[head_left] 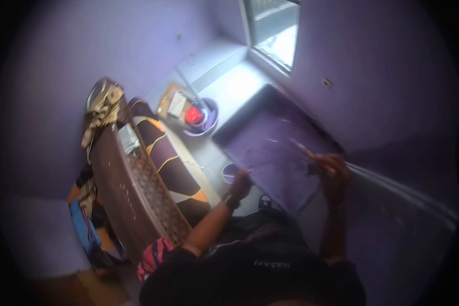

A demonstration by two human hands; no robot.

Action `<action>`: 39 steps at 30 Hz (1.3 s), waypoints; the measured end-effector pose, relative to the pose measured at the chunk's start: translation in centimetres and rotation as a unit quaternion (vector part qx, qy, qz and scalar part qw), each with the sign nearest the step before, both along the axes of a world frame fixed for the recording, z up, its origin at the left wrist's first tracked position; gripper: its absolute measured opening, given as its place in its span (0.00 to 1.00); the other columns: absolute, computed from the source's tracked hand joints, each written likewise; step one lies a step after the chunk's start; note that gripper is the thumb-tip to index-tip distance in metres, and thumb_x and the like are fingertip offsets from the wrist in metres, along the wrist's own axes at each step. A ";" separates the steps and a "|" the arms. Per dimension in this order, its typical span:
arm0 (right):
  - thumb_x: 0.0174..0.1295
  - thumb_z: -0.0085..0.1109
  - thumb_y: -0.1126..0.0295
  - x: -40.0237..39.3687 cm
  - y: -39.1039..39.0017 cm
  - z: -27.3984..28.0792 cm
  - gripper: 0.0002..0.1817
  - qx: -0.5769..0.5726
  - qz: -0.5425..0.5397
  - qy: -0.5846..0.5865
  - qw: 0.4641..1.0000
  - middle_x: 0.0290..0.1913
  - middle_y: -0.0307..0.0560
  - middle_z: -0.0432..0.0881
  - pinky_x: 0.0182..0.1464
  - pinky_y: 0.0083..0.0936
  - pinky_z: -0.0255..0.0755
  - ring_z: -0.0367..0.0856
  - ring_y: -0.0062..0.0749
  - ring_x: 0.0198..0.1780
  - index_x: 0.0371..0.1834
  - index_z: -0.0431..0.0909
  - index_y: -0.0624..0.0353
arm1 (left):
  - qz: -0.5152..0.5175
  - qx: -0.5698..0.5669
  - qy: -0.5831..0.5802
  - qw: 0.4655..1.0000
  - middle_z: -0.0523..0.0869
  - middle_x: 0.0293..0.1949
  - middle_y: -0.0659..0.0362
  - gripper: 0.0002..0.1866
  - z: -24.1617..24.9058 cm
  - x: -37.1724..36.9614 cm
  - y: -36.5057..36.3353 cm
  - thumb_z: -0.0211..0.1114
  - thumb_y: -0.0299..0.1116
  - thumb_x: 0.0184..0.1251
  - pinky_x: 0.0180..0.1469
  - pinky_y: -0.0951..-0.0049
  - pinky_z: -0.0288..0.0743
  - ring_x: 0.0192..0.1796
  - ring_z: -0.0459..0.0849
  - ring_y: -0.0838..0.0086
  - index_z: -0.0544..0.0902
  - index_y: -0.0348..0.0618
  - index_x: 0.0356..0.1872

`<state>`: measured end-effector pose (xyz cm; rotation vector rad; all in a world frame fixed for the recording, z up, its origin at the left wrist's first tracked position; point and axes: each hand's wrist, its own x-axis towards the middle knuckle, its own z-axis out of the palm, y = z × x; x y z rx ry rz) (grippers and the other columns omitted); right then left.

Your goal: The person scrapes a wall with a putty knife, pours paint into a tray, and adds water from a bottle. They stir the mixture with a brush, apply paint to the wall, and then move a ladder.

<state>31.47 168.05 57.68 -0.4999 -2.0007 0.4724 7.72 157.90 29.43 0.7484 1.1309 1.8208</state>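
A large shallow purple panel with a dark raised rim (270,148) is tilted in front of my body, near the right wall. My left hand (241,184) is closed on the panel's lower left edge. Over the panel's right part, my right hand (332,171) is closed round a thin brush-like tool (305,149), whose tip points up and left over the purple surface. The tool's tip is blurred.
At the left stands a brown sofa (112,178) with patterned cushions (163,158) and cloths. A purple bucket with a red item (193,116) sits beyond it. Near my left hand is a small round container (229,173). A glazed opening (275,33) is at the top.
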 end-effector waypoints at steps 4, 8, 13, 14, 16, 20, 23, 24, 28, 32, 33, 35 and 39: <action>0.54 0.63 0.79 -5.2 13.7 -5.9 0.07 -0.201 -0.087 0.093 0.971 0.35 0.46 0.81 0.38 0.23 0.76 0.81 0.26 0.36 0.36 0.78 0.64 | -0.121 -0.052 -0.083 0.988 0.83 0.42 0.59 0.17 -4.5 -4.2 12.7 0.53 0.41 0.63 0.54 0.65 0.71 0.44 0.82 0.71 0.78 0.40 0.45; 0.57 0.61 0.79 -3.7 21.2 -8.6 0.07 -0.423 -0.095 0.198 0.879 0.36 0.50 0.81 0.43 0.23 0.78 0.82 0.27 0.39 0.36 0.74 0.66 | -0.161 -0.112 -0.193 0.961 0.83 0.44 0.56 0.18 2.0 -3.1 18.9 0.52 0.40 0.64 0.54 0.63 0.71 0.45 0.81 0.69 0.76 0.38 0.48; 0.58 0.61 0.74 -4.0 22.9 -10.6 0.10 -0.577 -0.080 0.286 0.761 0.35 0.52 0.81 0.40 0.26 0.80 0.83 0.31 0.35 0.37 0.70 0.66 | -0.143 -0.178 -0.115 0.967 0.80 0.48 0.54 0.21 -0.2 -5.1 21.5 0.53 0.41 0.64 0.58 0.63 0.69 0.52 0.78 0.67 0.72 0.37 0.53; 0.58 0.62 0.72 -4.2 22.8 -10.3 0.11 -0.586 -0.089 0.272 0.758 0.35 0.53 0.81 0.40 0.27 0.81 0.84 0.32 0.34 0.37 0.69 0.65 | -0.161 -0.153 -0.016 0.975 0.80 0.47 0.55 0.22 -4.6 -6.8 22.5 0.54 0.42 0.63 0.57 0.64 0.69 0.51 0.79 0.67 0.71 0.38 0.53; 0.57 0.62 0.71 -5.0 22.4 -9.4 0.12 -0.581 -0.139 0.220 0.772 0.36 0.54 0.81 0.41 0.29 0.81 0.84 0.33 0.33 0.37 0.69 0.65 | -0.147 -0.149 -0.011 0.978 0.81 0.43 0.56 0.21 -6.1 -8.2 23.9 0.58 0.40 0.60 0.53 0.64 0.70 0.46 0.80 0.66 0.73 0.37 0.49; 0.59 0.60 0.72 -7.0 21.8 -10.3 0.11 -0.599 -0.124 0.374 0.697 0.38 0.54 0.81 0.43 0.30 0.81 0.84 0.34 0.35 0.38 0.70 0.66 | -0.047 0.013 0.610 0.791 0.83 0.31 0.53 0.13 0.8 -9.4 26.5 0.64 0.24 0.48 0.45 0.63 0.70 0.35 0.80 0.63 0.78 0.34 0.38; 0.60 0.57 0.74 -8.1 22.3 -11.5 0.12 -0.648 -0.049 0.470 0.598 0.41 0.56 0.80 0.47 0.28 0.80 0.83 0.34 0.41 0.43 0.69 0.67 | -0.177 -0.070 0.440 0.878 0.77 0.36 0.48 0.14 0.3 -10.9 28.9 0.69 0.32 0.48 0.49 0.58 0.68 0.45 0.74 0.52 0.77 0.35 0.33; 0.61 0.56 0.76 -8.2 21.3 -12.1 0.13 -0.675 0.014 0.506 0.538 0.43 0.57 0.79 0.49 0.28 0.79 0.82 0.35 0.45 0.47 0.68 0.68 | -0.178 -0.051 0.402 0.897 0.78 0.36 0.48 0.14 -1.0 -11.5 28.9 0.69 0.31 0.48 0.47 0.60 0.69 0.44 0.75 0.52 0.77 0.35 0.33; 0.63 0.53 0.77 -9.9 19.2 -13.9 0.17 -0.643 0.011 0.530 0.552 0.47 0.55 0.77 0.50 0.27 0.78 0.79 0.34 0.51 0.54 0.66 0.69 | -0.197 0.005 0.400 0.895 0.83 0.30 0.48 0.10 1.3 -11.7 30.1 0.66 0.25 0.47 0.40 0.63 0.72 0.36 0.81 0.57 0.81 0.33 0.32; 0.64 0.53 0.71 -9.2 21.9 -12.9 0.19 -0.687 0.037 0.408 0.601 0.47 0.45 0.76 0.39 0.19 0.74 0.76 0.22 0.38 0.57 0.69 0.65 | -0.262 -0.052 0.439 0.858 0.85 0.37 0.53 0.14 4.9 -11.5 34.0 0.61 0.19 0.50 0.43 0.72 0.74 0.40 0.82 0.70 0.80 0.32 0.41; 0.65 0.54 0.68 -9.0 22.5 -12.5 0.20 -0.703 0.023 0.360 0.613 0.45 0.41 0.75 0.32 0.15 0.70 0.72 0.17 0.32 0.58 0.70 0.64 | -0.269 -0.052 0.440 0.855 0.85 0.37 0.53 0.14 4.7 -11.6 35.0 0.61 0.19 0.50 0.43 0.72 0.74 0.40 0.82 0.70 0.80 0.32 0.41; 0.65 0.53 0.67 -8.7 23.7 -12.7 0.20 -0.689 -0.013 0.340 0.640 0.43 0.41 0.76 0.30 0.13 0.68 0.69 0.15 0.29 0.58 0.69 0.64 | -0.281 -0.028 0.399 0.872 0.85 0.39 0.52 0.15 4.1 -11.5 36.9 0.62 0.20 0.49 0.45 0.71 0.73 0.42 0.82 0.68 0.80 0.31 0.42; 0.67 0.50 0.65 -7.9 24.2 -11.6 0.20 -0.652 -0.103 0.261 0.704 0.35 0.40 0.79 0.23 0.12 0.60 0.63 0.11 0.21 0.58 0.69 0.63 | -0.317 -0.027 0.377 0.870 0.83 0.43 0.51 0.17 6.2 -9.7 39.1 0.63 0.20 0.49 0.48 0.71 0.73 0.46 0.81 0.66 0.78 0.31 0.45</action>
